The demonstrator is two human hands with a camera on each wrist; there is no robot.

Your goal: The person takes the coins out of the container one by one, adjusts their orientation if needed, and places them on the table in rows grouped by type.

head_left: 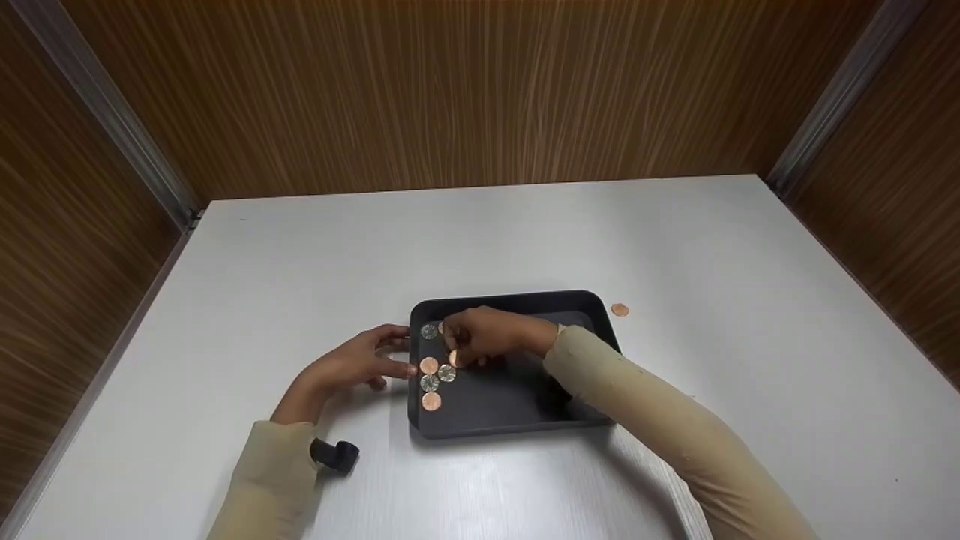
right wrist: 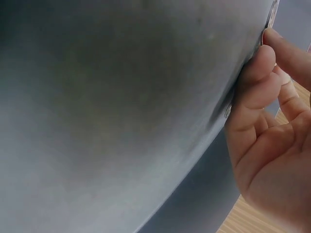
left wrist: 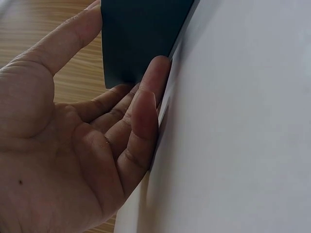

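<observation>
Beige sleeves nearest. Left hand (head_left: 360, 365) braces black tray (head_left: 525, 304) left wall, fingers relaxed, apart. Right hand (head_left: 487, 337) inside tray, fingertips seemingly pinched on copper coin (head_left: 454, 358) among coins (head_left: 430, 384). Coins likely thin, light, slippery: pinch by edges.

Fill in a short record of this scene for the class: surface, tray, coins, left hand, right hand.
surface: white table
tray: dark, shallow tray
coins: copper and silver coins along its left side; one copper coin outside, on the table
left hand: fingers touch the tray's left edge
right hand: over the coins; grip hidden
</observation>
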